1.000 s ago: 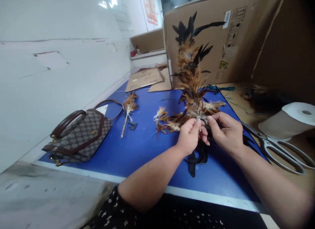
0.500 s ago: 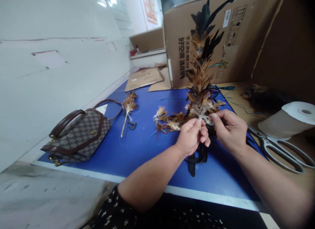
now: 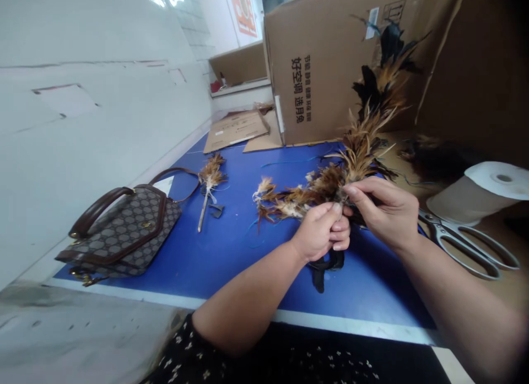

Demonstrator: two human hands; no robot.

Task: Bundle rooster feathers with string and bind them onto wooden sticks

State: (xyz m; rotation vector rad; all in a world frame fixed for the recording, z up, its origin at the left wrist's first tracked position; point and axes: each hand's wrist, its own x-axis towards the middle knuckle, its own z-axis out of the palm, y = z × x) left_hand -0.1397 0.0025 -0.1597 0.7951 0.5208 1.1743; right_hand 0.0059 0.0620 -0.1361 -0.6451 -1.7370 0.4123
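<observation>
A tall feather duster [image 3: 366,139] of brown and black feathers leans up to the right, its lower end in the closed fingers of my left hand [image 3: 319,236]. The part inside that fist is hidden. Thumb and forefinger of my right hand [image 3: 384,210] pinch a feather at the base of the plumes, just above the left thumb. Loose brown and whitish feathers [image 3: 289,201] lie on the table to the left of my hands. Below the left fist, a black strip [image 3: 318,278] rests on the blue surface.
Large scissors [image 3: 467,243] and a white roll [image 3: 467,194] are at the right. Further left lie a small feathered stick [image 3: 210,177] and a patterned handbag [image 3: 128,230]. A big cardboard box [image 3: 326,97] stands behind the blue table [image 3: 231,257], with flat cardboard [image 3: 235,129] beside it.
The feather duster has tilted from nearly upright to lean right, turned in my left hand. My right fingertips have moved left and down, from whitish fibres to the base of the plumes.
</observation>
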